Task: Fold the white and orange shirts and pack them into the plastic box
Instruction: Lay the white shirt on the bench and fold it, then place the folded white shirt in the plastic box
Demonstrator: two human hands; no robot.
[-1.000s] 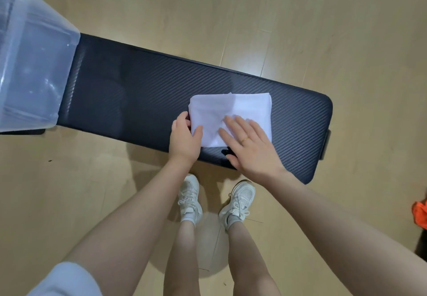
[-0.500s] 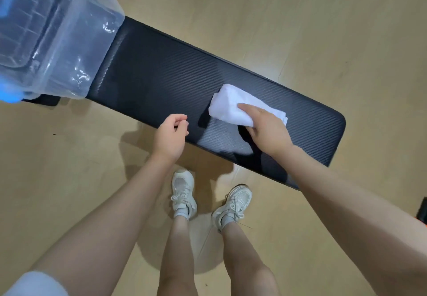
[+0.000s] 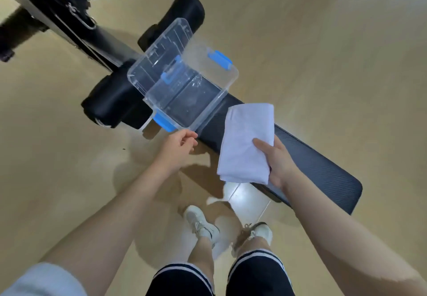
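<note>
The folded white shirt hangs lifted above the black bench, gripped along its right side by my right hand, thumb on top. The clear plastic box with blue latches stands open on the bench's left part, its lid propped upright behind it. My left hand hovers just below the box's near corner, fingers loosely curled and holding nothing; whether it touches the box I cannot tell. No orange shirt is in view.
Black padded rollers and a metal frame of the bench lie beyond the box at upper left. Wooden floor surrounds everything. My two feet in white shoes stand close to the bench's near edge.
My right hand has lifted the folded white shirt off the bench and carried it toward the box. My left hand has moved up near the box's corner. The view has swung left.
</note>
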